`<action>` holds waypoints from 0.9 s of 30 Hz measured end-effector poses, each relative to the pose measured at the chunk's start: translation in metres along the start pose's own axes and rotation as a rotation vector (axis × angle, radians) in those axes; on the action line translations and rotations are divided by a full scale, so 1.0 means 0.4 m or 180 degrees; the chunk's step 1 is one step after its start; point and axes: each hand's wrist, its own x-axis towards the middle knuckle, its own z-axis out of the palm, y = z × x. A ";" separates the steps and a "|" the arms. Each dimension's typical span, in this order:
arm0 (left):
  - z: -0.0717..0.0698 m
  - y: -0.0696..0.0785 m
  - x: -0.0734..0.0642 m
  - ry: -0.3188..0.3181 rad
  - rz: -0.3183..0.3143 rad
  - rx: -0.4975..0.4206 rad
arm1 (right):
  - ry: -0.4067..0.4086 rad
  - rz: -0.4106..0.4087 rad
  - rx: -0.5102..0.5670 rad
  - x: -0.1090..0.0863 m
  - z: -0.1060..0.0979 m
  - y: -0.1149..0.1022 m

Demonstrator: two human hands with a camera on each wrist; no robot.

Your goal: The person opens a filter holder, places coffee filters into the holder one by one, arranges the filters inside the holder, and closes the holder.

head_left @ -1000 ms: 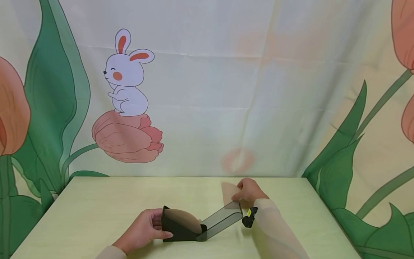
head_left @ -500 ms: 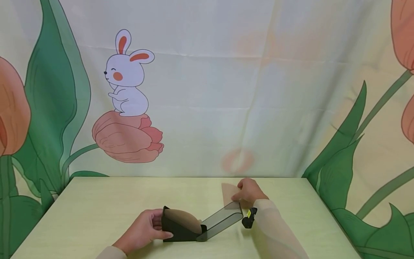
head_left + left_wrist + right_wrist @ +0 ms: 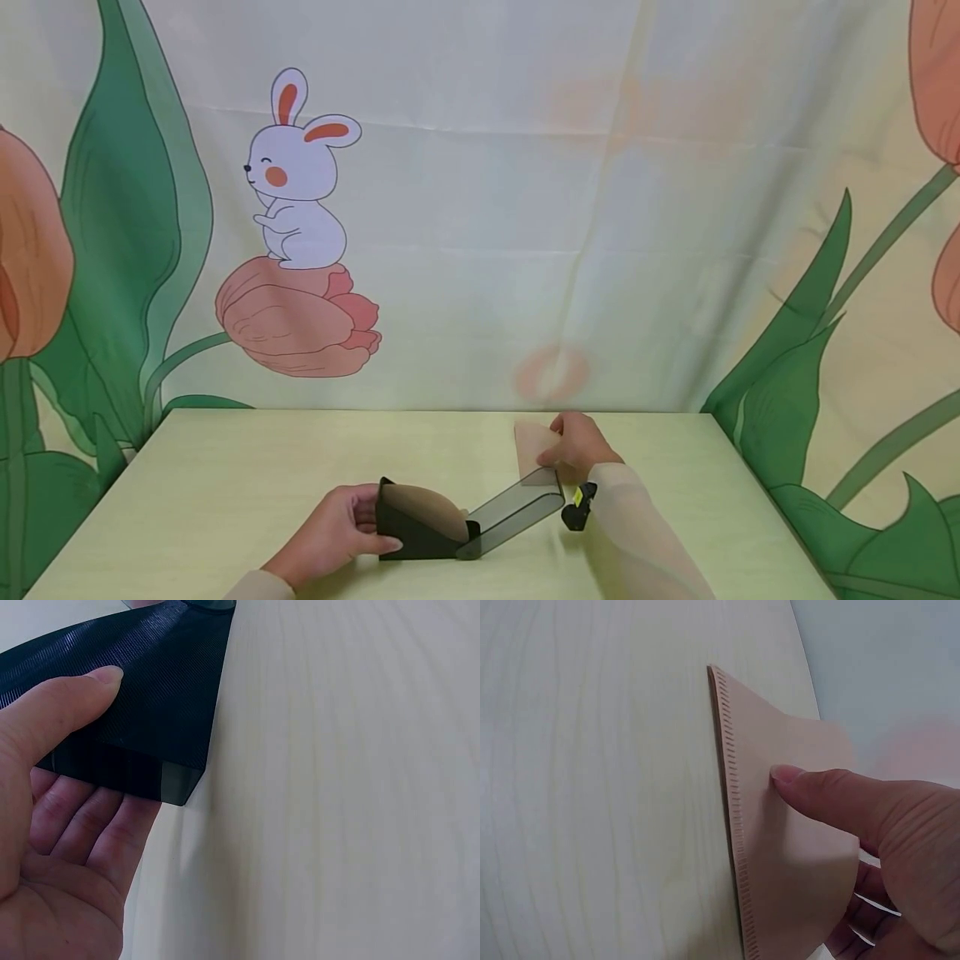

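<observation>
A dark plastic filter holder [image 3: 420, 521] sits on the pale table, its smoky lid [image 3: 517, 510] swung open to the right; brown paper filters [image 3: 423, 506] fill it. My left hand [image 3: 330, 532] grips the holder's left end, thumb on its ribbed side [image 3: 150, 690] and fingers under its corner. My right hand [image 3: 577, 442] pinches one tan paper filter [image 3: 532, 446] beyond the lid's far end. In the right wrist view my thumb [image 3: 817, 795] lies on the filter [image 3: 780, 847], whose crimped seam runs down its left edge, just above the table.
The pale wooden table [image 3: 225, 467] ends at a printed curtain backdrop [image 3: 480, 208] with a rabbit and tulips. A small black and yellow device [image 3: 579, 502] is strapped to my right wrist beside the lid.
</observation>
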 end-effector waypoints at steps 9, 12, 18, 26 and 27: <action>0.002 -0.001 -0.002 0.0008 0.0025 0.0004 | -0.0011 0.0032 0.0043 -0.006 0.000 -0.007; 0.001 -0.001 -0.002 0.0007 0.0028 0.0007 | -0.0002 -0.0018 0.0018 -0.008 -0.001 -0.007; 0.001 -0.001 -0.002 0.0017 0.0008 0.0001 | 0.0015 -0.0041 0.0039 -0.013 -0.002 -0.009; 0.000 -0.004 -0.002 -0.0001 0.0030 0.0004 | 0.0005 -0.0001 0.0089 -0.012 -0.001 -0.007; 0.000 -0.004 -0.002 -0.0001 0.0027 0.0004 | 0.0001 -0.0006 0.0083 -0.012 0.000 -0.007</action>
